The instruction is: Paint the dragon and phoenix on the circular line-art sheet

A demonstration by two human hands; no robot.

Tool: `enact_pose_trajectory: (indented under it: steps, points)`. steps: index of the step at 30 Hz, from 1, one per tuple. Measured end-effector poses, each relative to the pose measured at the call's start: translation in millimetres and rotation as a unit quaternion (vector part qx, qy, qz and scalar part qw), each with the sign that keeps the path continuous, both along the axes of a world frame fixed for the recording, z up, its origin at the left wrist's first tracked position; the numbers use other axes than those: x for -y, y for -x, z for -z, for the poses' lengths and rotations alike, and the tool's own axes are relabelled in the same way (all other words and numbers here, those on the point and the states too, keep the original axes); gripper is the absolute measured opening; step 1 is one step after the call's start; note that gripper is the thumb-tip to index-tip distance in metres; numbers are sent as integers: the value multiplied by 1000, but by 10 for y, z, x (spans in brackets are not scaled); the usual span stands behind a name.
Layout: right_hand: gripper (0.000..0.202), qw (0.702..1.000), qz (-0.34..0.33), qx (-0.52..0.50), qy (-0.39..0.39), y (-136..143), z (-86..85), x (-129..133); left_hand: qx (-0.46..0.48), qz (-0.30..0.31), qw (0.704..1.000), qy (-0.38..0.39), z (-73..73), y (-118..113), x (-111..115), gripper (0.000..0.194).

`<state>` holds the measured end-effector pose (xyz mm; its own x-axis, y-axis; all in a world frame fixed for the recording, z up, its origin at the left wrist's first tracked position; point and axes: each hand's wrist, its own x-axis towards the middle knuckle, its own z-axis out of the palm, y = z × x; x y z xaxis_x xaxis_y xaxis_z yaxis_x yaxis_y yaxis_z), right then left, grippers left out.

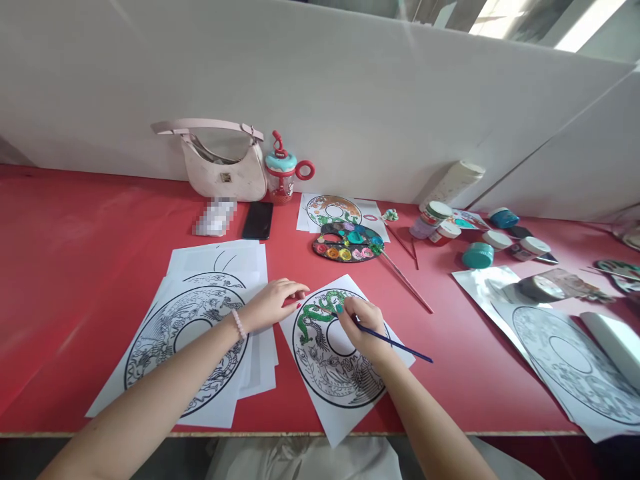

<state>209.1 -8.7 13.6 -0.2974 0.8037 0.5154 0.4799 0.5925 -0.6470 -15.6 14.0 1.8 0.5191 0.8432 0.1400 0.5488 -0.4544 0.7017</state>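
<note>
Red desk (75, 280), white partition behind. Lower centre: right hand (363, 327) pinches a thin blue paintbrush (395, 343) low on its shaft, light and stiff; grip suits it there. Left hand (273, 303) lies flat, steadying the flimsy dragon sheet (345, 407). Farther up, a palette (347, 242), wet with paint.

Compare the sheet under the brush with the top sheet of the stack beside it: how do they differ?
The sheet under the brush has a dragon partly painted green; the stack's top sheet is plain black line work. The right hand holds a blue brush over the painted sheet, while the left hand rests at the stack's edge. The painted sheet lies alone on the red table; the other tops a pile. Both show a ring-shaped design.
</note>
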Motion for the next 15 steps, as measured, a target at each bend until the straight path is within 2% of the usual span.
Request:
enact_pose_trajectory:
  steps: [6,12,15]
  points:
    - [28,995,80,-35,44,-64,10,-41,-7,-6,1000,-1,-6,-5,2,36]
    - [27,979,169,-81,80,-135,-32,-170,-27,0,998,-65,-15,-5,-5,22]
    - [24,970,192,-108,105,-243,-92,-286,-29,6,996,-81,-8,-3,-12,23]
